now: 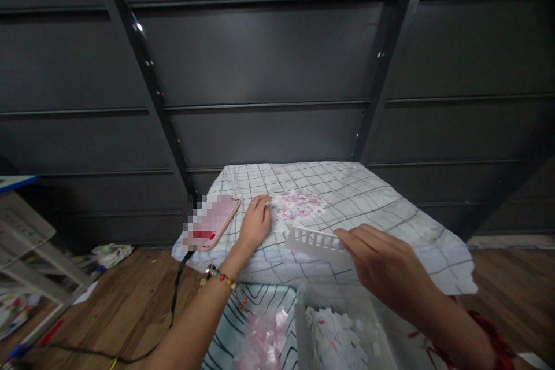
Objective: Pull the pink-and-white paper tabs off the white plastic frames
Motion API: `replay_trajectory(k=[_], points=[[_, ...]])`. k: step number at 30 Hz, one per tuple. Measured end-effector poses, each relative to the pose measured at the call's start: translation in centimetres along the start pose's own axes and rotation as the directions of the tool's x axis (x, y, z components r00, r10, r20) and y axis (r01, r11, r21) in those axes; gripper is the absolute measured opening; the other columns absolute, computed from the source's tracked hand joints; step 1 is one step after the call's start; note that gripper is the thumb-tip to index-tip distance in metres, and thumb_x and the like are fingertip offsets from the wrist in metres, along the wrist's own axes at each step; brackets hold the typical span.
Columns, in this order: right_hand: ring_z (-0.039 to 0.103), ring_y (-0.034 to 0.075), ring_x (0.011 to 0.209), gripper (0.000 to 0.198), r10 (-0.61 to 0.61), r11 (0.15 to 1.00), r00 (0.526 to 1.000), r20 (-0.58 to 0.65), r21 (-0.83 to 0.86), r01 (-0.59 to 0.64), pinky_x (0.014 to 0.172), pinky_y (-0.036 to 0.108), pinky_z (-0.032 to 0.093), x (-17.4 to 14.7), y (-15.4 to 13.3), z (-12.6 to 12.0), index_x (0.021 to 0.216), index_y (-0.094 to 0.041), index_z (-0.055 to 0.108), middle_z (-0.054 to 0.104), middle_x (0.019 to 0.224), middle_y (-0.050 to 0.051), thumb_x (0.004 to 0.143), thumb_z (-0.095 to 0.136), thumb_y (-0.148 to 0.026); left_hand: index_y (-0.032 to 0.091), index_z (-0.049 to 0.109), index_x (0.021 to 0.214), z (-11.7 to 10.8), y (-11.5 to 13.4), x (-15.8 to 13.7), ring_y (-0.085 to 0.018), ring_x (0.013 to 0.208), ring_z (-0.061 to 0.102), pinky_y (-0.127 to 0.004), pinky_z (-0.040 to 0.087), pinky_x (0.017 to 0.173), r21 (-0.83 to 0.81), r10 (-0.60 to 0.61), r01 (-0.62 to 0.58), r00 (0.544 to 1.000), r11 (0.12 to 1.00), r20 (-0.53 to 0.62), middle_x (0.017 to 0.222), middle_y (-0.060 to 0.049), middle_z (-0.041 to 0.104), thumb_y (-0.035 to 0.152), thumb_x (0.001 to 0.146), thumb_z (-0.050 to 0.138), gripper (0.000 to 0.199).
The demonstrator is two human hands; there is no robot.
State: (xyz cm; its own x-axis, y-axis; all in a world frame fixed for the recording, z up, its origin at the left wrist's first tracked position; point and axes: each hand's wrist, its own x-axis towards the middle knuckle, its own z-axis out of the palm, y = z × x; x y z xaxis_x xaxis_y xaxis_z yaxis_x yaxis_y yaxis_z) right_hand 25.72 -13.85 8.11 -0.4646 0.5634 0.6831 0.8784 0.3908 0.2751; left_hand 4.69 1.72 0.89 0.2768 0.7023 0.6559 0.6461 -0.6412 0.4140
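Note:
A loose pile of white and pink paper-like pieces point(299, 206) lies on a white checked cloth point(359, 185). My left hand point(256, 221) rests at the pile's left edge, its fingers bent but apart from a full grip and partly hidden. In my right hand point(379, 257) is a white slotted plastic piece point(318, 243), pinched at its right end; it stands on edge just in front of the pile. I cannot tell whether it is a strip or the side of a small basket.
A phone point(223, 219) in a pink case lies left of my left hand. Below the cloth's front edge, a clear plastic box point(377, 324) holds similar pieces, beside clear bags with pink contents point(262, 338). A black cable point(176, 292) hangs at left; a dark panelled wall point(264, 58) stands behind.

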Motion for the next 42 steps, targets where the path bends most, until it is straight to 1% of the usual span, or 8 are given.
replay_trajectory(k=[4, 9, 14, 23, 29, 33, 37, 42], points=[[0.050, 0.012, 0.054, 0.026, -0.017, 0.996, 1.000, 0.007, 0.085, 0.016, 0.052, 0.024, 0.038, 0.6, -0.2, -0.7, 0.077, -0.015, 0.061, 0.057, 0.059, 0.002, 0.078, 0.036, -0.006, 0.013, 0.054, 0.103, -0.1, -0.1, 0.0, -0.019, 0.105, 0.049, -0.037, 0.039, 0.097, -0.008, -0.020, 0.020, 1.000, 1.000, -0.003, 0.106, -0.009, 0.055, 0.005, 0.080, 0.034, 0.032], [0.054, 0.013, 0.062, 0.023, -0.025, 1.000, 0.996, -0.083, 0.001, 0.025, 0.058, 0.025, 0.041, 0.5, 2.9, 0.5, 0.086, -0.013, 0.062, 0.062, 0.069, 0.005, 0.080, 0.039, -0.009, 0.011, 0.054, 0.103, 0.1, -0.3, -0.1, -0.019, 0.105, 0.049, -0.036, 0.038, 0.097, -0.015, -0.021, 0.021, 1.000, 1.000, 0.017, 0.106, -0.011, 0.055, 0.005, 0.079, 0.035, 0.031], [0.056, 0.014, 0.065, 0.026, -0.049, 0.996, 0.997, -0.060, -0.082, 0.044, 0.060, 0.025, 0.043, 0.4, 5.0, 2.2, 0.087, -0.013, 0.062, 0.063, 0.070, 0.005, 0.077, 0.039, -0.005, 0.011, 0.054, 0.103, 0.2, -0.4, -0.1, -0.019, 0.104, 0.049, -0.035, 0.038, 0.097, 0.000, -0.012, 0.012, 0.999, 1.000, 0.042, 0.107, -0.011, 0.054, 0.006, 0.080, 0.036, 0.030], [0.056, 0.014, 0.065, 0.027, -0.073, 0.997, 0.996, -0.060, -0.030, 0.071, 0.060, 0.025, 0.045, 0.2, 5.1, 1.9, 0.089, -0.013, 0.062, 0.064, 0.073, 0.005, 0.078, 0.038, -0.007, 0.014, 0.054, 0.104, 0.4, -0.4, -0.2, -0.019, 0.104, 0.050, -0.037, 0.040, 0.096, 0.014, 0.020, -0.021, 0.998, 1.000, 0.060, 0.107, -0.009, 0.054, 0.007, 0.080, 0.037, 0.030], [0.056, 0.013, 0.065, 0.027, -0.052, 0.998, 0.998, -0.042, -0.023, 0.051, 0.061, 0.025, 0.046, -0.1, 4.9, 1.9, 0.088, -0.013, 0.062, 0.064, 0.072, 0.005, 0.078, 0.038, -0.006, 0.017, 0.056, 0.101, -0.4, 0.4, -0.1, -0.017, 0.104, 0.051, -0.037, 0.041, 0.094, -0.089, 0.076, -0.073, 0.997, 0.993, 0.032, 0.107, -0.007, 0.056, 0.006, 0.080, 0.035, 0.032], [0.056, 0.013, 0.065, 0.026, -0.050, 0.998, 0.998, -0.045, 0.030, 0.051, 0.060, 0.025, 0.046, -0.3, 4.5, 1.9, 0.087, -0.015, 0.062, 0.064, 0.073, 0.005, 0.080, 0.038, -0.008, 0.018, 0.056, 0.101, -1.3, 1.2, -0.1, -0.017, 0.104, 0.051, -0.036, 0.042, 0.094, -0.135, 0.086, -0.081, 0.996, 0.987, 0.035, 0.107, -0.007, 0.057, 0.007, 0.081, 0.034, 0.031], [0.057, 0.013, 0.066, 0.025, -0.054, 0.998, 0.997, -0.050, 0.031, 0.055, 0.061, 0.025, 0.046, -0.4, 4.5, 1.6, 0.088, -0.013, 0.062, 0.064, 0.073, 0.005, 0.080, 0.039, -0.008, 0.016, 0.054, 0.108, -2.5, 1.4, -0.7, -0.019, 0.109, 0.049, -0.037, 0.039, 0.097, -0.065, 0.071, -0.063, 0.989, 0.996, 0.127, 0.113, -0.009, 0.054, 0.013, 0.083, 0.038, 0.030], [0.057, 0.013, 0.066, 0.026, -0.035, 0.999, 0.999, -0.016, -0.027, 0.034, 0.061, 0.025, 0.046, -0.5, 5.2, 2.1, 0.090, -0.013, 0.062, 0.064, 0.075, 0.005, 0.079, 0.039, -0.007, 0.015, 0.051, 0.114, -3.4, -0.4, -2.7, -0.020, 0.112, 0.047, -0.039, 0.036, 0.100, 0.070, 0.033, -0.051, 0.972, 0.996, 0.233, 0.120, -0.011, 0.049, 0.017, 0.083, 0.040, 0.033]])
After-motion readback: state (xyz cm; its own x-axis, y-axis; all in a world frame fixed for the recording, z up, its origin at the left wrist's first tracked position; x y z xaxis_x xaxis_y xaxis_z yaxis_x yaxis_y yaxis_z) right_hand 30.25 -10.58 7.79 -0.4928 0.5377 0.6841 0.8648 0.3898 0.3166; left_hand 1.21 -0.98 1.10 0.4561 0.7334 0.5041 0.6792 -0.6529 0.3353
